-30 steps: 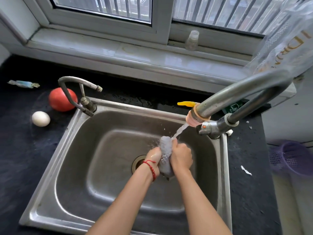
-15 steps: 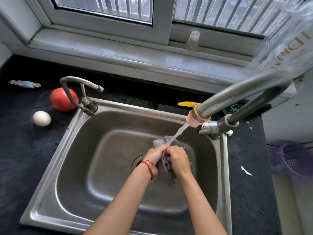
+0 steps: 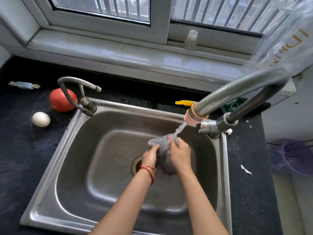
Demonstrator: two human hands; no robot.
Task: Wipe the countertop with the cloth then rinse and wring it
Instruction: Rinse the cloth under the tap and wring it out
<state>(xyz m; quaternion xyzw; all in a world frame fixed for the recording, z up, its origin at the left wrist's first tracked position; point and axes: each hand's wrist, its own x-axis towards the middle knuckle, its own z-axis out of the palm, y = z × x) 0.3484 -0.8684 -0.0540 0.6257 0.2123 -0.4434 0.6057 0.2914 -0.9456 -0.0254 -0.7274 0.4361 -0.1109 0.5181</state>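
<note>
While water streams from the large curved steel faucet [image 3: 237, 94] at the sink's right rear corner, a person's two bare hands hold a wet, bunched grey cloth [image 3: 163, 146] over the middle of the rectangular stainless steel sink [image 3: 71, 167], just above the round drain [image 3: 137, 164]. The left hand [image 3: 149, 156], with a red string bracelet [image 3: 149, 171] at the wrist, curls its fingers round the cloth's left side. The right hand [image 3: 180, 154] grips the cloth's right side, its fingers wrapped over the top where the water lands. The cloth sits between both hands, touching each. On the dark speckled countertop [image 3: 25, 158] left of the sink lie a round red tomato [image 3: 58, 100] and, just in front of it, a white egg [image 3: 41, 119]. A smaller thin steel tap [image 3: 79, 92] stands at the sink's left rear corner.
</note>
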